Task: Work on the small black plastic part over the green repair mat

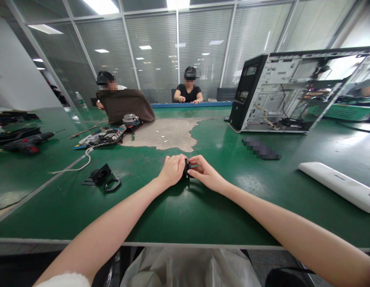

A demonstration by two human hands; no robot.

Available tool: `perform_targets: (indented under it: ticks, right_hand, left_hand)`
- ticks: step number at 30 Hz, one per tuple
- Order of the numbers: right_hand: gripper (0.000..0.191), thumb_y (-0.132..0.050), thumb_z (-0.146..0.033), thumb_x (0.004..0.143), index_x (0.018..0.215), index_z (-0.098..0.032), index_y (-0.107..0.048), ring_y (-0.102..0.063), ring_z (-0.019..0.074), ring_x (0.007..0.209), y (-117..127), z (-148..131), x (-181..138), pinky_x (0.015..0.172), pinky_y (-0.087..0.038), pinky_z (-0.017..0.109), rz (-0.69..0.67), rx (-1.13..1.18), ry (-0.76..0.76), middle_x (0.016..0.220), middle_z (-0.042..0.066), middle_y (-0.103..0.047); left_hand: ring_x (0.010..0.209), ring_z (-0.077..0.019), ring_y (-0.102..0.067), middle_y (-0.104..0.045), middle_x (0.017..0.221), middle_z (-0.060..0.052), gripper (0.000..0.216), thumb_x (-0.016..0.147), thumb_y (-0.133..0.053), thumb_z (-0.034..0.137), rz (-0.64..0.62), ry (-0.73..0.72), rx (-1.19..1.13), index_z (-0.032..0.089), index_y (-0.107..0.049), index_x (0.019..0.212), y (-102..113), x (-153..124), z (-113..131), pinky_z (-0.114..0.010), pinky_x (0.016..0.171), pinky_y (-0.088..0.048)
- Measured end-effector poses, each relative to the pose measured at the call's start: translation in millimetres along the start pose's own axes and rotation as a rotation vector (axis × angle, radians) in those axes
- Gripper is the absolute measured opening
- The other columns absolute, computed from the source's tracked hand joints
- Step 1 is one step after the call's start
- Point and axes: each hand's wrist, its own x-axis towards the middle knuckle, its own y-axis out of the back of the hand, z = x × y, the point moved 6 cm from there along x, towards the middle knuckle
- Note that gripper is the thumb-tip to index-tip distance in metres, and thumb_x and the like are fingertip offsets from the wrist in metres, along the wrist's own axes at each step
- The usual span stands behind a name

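Observation:
Both my hands meet over the green table [202, 211], closed on one small black part [186, 170] that stands between them. My left hand [172, 169] wraps its fingers around the part's left side. From the right, my right hand [204, 172] pinches the part with thumb and fingertips. Most of the part is hidden by my fingers.
A black bracket with a round hole [100, 174] and a black ring [112, 184] lie to the left. An open computer case [292, 93] stands far right, a white panel [337, 185] lies near right. A circuit board [101, 137], cable and tools sit far left. Two people sit opposite.

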Motion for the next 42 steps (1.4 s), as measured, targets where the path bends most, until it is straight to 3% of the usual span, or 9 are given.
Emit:
perform_targets:
  ticks: [7, 13, 19, 23, 30, 36, 42]
  right_hand:
    - [0.033, -0.059, -0.023, 0.069, 0.097, -0.023, -0.041, -0.056, 0.0129, 0.085, -3, 1, -1, 0.078, -0.047, 0.034, -0.058, 0.060, -0.019, 0.099, 0.002, -0.049]
    - [0.020, -0.052, -0.029, 0.076, 0.092, -0.022, -0.044, -0.055, 0.0117, 0.083, 0, -2, -1, 0.079, -0.046, 0.032, -0.010, 0.019, -0.004, 0.093, 0.001, -0.050]
    - [0.033, -0.053, -0.027, 0.075, 0.105, -0.023, -0.041, -0.055, 0.0126, 0.084, 0, 6, 0, 0.081, -0.046, 0.035, -0.018, 0.001, -0.042, 0.099, 0.004, -0.051]
    - [0.037, -0.059, -0.024, 0.070, 0.102, -0.023, -0.041, -0.055, 0.0129, 0.085, -4, 5, 0, 0.080, -0.047, 0.034, -0.075, 0.072, -0.043, 0.101, 0.003, -0.050]
    - [0.021, -0.054, -0.029, 0.074, 0.091, -0.021, -0.044, -0.055, 0.0126, 0.085, -2, -2, 0, 0.077, -0.048, 0.032, -0.040, 0.055, -0.045, 0.095, 0.001, -0.051]
    - [0.035, -0.057, -0.021, 0.071, 0.101, -0.023, -0.039, -0.055, 0.0130, 0.087, -2, -4, -3, 0.081, -0.047, 0.034, -0.049, 0.051, -0.012, 0.103, 0.004, -0.048]
    - [0.034, -0.060, -0.020, 0.068, 0.094, -0.022, -0.039, -0.055, 0.0140, 0.091, -5, -7, -4, 0.080, -0.048, 0.033, -0.091, 0.093, -0.025, 0.097, 0.002, -0.048]
  left_hand:
    - [0.083, -0.0151, -0.052, -0.059, 0.088, -0.002, 0.038, 0.089, -0.012, 0.025, -0.005, 0.005, 0.003, 0.020, -0.049, 0.093, 0, 1, 1, -0.030, 0.074, -0.031]
    - [0.085, -0.0148, -0.052, -0.059, 0.088, -0.001, 0.037, 0.089, -0.012, 0.025, -0.001, 0.001, -0.007, 0.020, -0.049, 0.093, 1, 0, 2, -0.030, 0.075, -0.031]
    - [0.083, -0.0149, -0.052, -0.059, 0.088, -0.001, 0.038, 0.089, -0.012, 0.026, 0.001, 0.011, -0.004, 0.020, -0.049, 0.094, 1, 0, 1, -0.030, 0.074, -0.032]
    - [0.084, -0.0149, -0.052, -0.059, 0.087, -0.001, 0.038, 0.089, -0.011, 0.025, -0.005, 0.012, -0.004, 0.020, -0.049, 0.093, 2, 0, 2, -0.030, 0.075, -0.031]
    - [0.085, -0.0149, -0.052, -0.059, 0.089, -0.002, 0.038, 0.089, -0.012, 0.025, -0.014, -0.005, -0.002, 0.020, -0.049, 0.094, 2, -1, 4, -0.030, 0.076, -0.031]
    - [0.083, -0.0153, -0.053, -0.059, 0.088, -0.002, 0.038, 0.089, -0.011, 0.025, -0.003, 0.010, 0.005, 0.019, -0.049, 0.094, 0, 0, 2, -0.030, 0.074, -0.032]
    - [0.084, -0.0148, -0.053, -0.059, 0.088, -0.001, 0.039, 0.089, -0.011, 0.026, -0.006, 0.003, -0.015, 0.020, -0.049, 0.093, 1, 0, 4, -0.030, 0.075, -0.031]
